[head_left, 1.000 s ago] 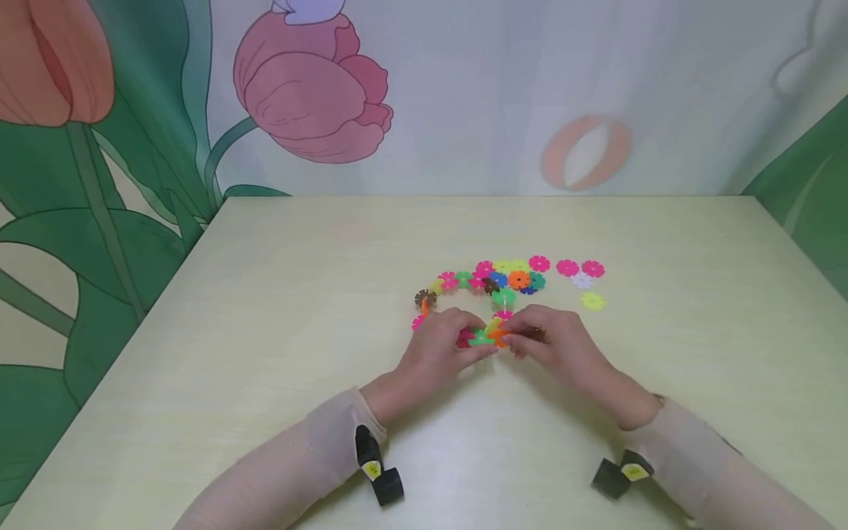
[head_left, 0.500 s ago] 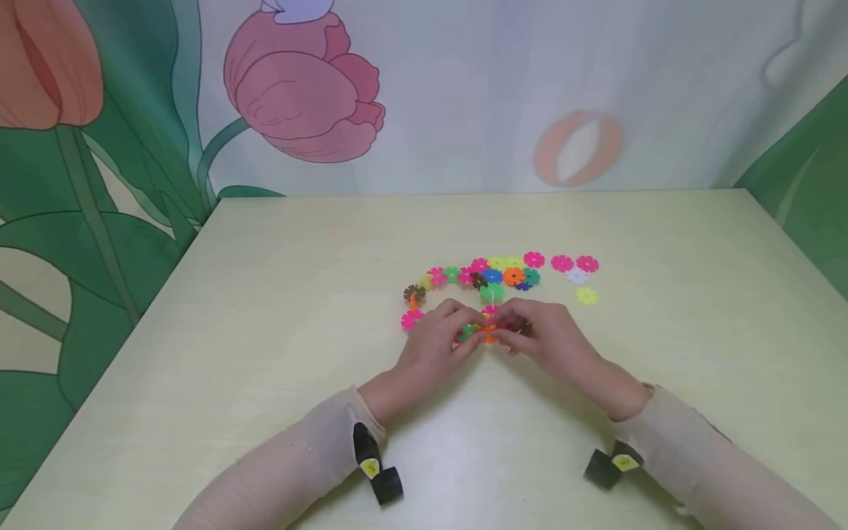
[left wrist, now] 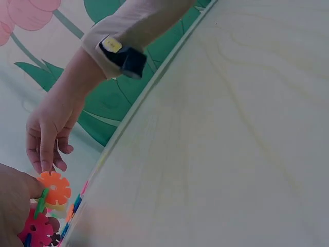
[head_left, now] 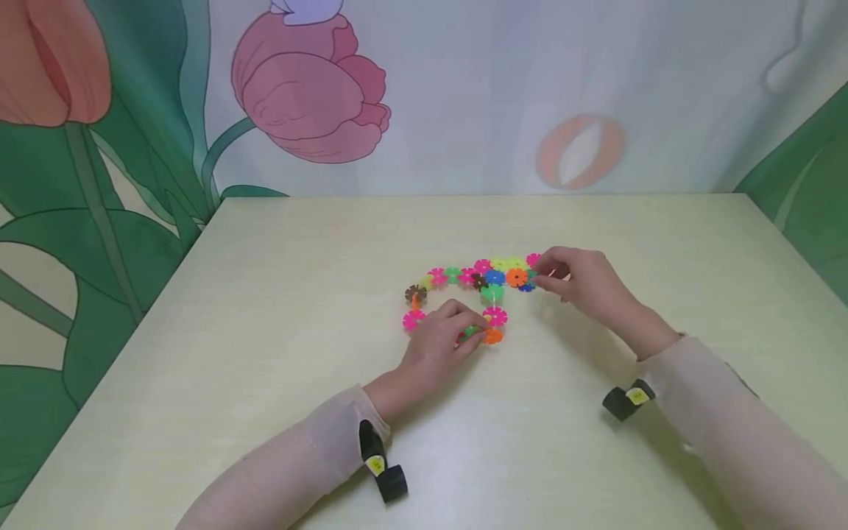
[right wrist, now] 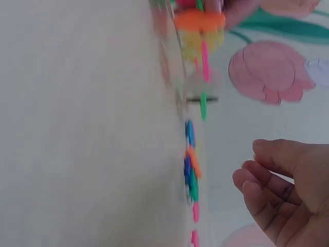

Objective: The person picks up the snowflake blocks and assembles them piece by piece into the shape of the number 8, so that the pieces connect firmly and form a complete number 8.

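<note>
A ring of interlocked plastic snowflake discs, with a brown disc [head_left: 415, 294] and a green disc [head_left: 492, 294] on it, stands out in front of me. My left hand [head_left: 437, 342] pinches its near side at a green disc [left wrist: 41, 204], close to an orange disc [head_left: 493, 336]. Beside that, a pink disc [head_left: 495, 316] shows. My right hand [head_left: 586, 283] hovers over the right end of the loose discs, fingers loosely bent. In the right wrist view nothing lies between the right fingers [right wrist: 254, 193]. Part of the ring is hidden behind my left hand.
Behind the ring lie loose discs, among them an orange one [head_left: 517, 277], a blue one [head_left: 495, 277] and a pink one [head_left: 534, 260]. My right hand covers the ones farther right. A flower-printed curtain [head_left: 450, 96] hangs behind the table [head_left: 298, 294].
My right hand has left the orange disc and moved right and away from me, toward the loose discs. The left hand has stayed on the ring.
</note>
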### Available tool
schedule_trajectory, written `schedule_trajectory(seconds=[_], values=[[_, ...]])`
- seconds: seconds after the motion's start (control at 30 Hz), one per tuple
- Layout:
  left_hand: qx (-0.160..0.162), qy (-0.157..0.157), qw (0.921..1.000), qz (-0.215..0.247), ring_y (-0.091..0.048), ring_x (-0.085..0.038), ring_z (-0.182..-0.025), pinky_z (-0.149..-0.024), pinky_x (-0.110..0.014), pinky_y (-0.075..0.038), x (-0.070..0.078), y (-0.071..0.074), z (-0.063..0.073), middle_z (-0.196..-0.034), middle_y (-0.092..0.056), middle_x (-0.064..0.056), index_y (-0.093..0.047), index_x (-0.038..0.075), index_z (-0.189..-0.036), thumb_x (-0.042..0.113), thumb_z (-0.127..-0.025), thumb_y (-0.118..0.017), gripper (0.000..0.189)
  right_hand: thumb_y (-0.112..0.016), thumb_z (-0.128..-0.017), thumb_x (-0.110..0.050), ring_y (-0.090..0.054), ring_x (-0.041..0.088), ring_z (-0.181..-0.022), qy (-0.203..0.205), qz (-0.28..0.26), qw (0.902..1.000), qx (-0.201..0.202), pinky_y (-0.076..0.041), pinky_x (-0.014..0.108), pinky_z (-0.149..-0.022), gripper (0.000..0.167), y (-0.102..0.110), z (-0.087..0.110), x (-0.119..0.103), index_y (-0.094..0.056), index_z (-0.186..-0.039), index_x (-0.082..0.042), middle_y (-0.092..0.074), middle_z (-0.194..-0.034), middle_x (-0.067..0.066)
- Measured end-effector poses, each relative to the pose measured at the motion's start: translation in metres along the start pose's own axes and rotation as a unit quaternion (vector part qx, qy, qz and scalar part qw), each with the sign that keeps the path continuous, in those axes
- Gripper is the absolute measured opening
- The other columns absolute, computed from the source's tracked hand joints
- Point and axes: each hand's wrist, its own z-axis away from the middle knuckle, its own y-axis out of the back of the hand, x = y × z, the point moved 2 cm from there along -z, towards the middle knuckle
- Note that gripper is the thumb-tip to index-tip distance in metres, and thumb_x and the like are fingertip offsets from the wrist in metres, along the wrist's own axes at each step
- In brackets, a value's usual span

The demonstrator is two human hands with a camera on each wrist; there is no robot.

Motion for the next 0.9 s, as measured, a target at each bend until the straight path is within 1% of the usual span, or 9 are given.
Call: schedule_trajectory(seconds=[0.17,0.27,0.4,0.57,0.73,0.8,0.9], values=[[0.003,-0.005,1.0,-0.003,-0.063,-0.016,-0.086,-0.069,-0.018,-0.048,-0.002,0.0,0.0,-0.1,-0.063,-0.002,-0.072,0.015,-0.102,0.017,-0.088,-0.069,0.015,-0.065,-0.092,-0.017,-0.062,0.03,-0.087,-0.047,0.013,0.9986,-0.019,-0.054,0.027,-0.068,0.026,0.009,-0.025,0.016,-0.062,-0.115,-0.005,-0.065,-0.108,0.017],[0.005,-0.007,1.0,-0.001,-0.063,-0.016,-0.086,-0.069,-0.019,-0.048,-0.002,-0.001,0.0,-0.099,-0.063,-0.002,-0.072,0.015,-0.102,0.016,-0.088,-0.069,0.014,-0.063,-0.093,-0.016,-0.061,0.03,-0.09,-0.059,0.019,0.9978,-0.023,-0.054,0.028,-0.07,0.025,0.011,-0.038,0.023,-0.062,-0.115,-0.004,-0.064,-0.11,0.017],[0.008,-0.007,0.9999,0.0,-0.063,-0.016,-0.088,-0.069,-0.019,-0.048,-0.003,0.0,0.0,-0.1,-0.063,-0.002,-0.072,0.015,-0.102,0.016,-0.089,-0.069,0.014,-0.062,-0.093,-0.015,-0.059,0.029,-0.096,-0.072,0.031,0.9963,-0.035,-0.054,0.032,-0.076,0.027,0.011,-0.053,0.028,-0.062,-0.117,-0.004,-0.062,-0.113,0.018],[0.012,-0.007,0.9999,-0.001,-0.063,-0.015,-0.089,-0.07,-0.019,-0.048,-0.003,0.001,0.001,-0.1,-0.063,-0.002,-0.072,0.015,-0.102,0.017,-0.089,-0.069,0.014,-0.063,-0.093,-0.016,-0.059,0.029,-0.096,-0.092,0.044,0.9934,-0.052,-0.053,0.038,-0.084,0.029,0.007,-0.065,0.034,-0.061,-0.117,-0.002,-0.062,-0.114,0.019],[0.012,-0.007,0.9999,-0.005,-0.063,-0.016,-0.089,-0.071,-0.022,-0.049,-0.004,0.0,0.001,-0.1,-0.064,-0.002,-0.072,0.015,-0.102,0.018,-0.089,-0.069,0.014,-0.067,-0.09,-0.021,-0.057,0.028,-0.09,-0.114,0.058,0.9894,-0.07,-0.05,0.038,-0.083,0.032,0.001,-0.072,0.037,-0.061,-0.115,-0.001,-0.062,-0.11,0.019],[0.009,-0.007,0.9999,-0.008,-0.063,-0.016,-0.09,-0.072,-0.022,-0.049,-0.004,0.0,0.0,-0.1,-0.063,-0.002,-0.072,0.015,-0.102,0.018,-0.089,-0.068,0.014,-0.068,-0.089,-0.021,-0.055,0.029,-0.091,-0.121,0.068,0.9875,-0.075,-0.049,0.04,-0.083,0.033,-0.002,-0.074,0.038,-0.06,-0.113,0.0,-0.061,-0.109,0.019],[0.009,-0.007,0.9999,-0.007,-0.063,-0.016,-0.089,-0.072,-0.022,-0.049,-0.004,-0.001,0.0,-0.1,-0.063,-0.002,-0.072,0.015,-0.103,0.018,-0.089,-0.068,0.014,-0.069,-0.088,-0.021,-0.052,0.032,-0.097,-0.13,0.081,0.9851,-0.078,-0.048,0.043,-0.088,0.035,-0.004,-0.076,0.037,-0.057,-0.113,0.001,-0.06,-0.11,0.02]])
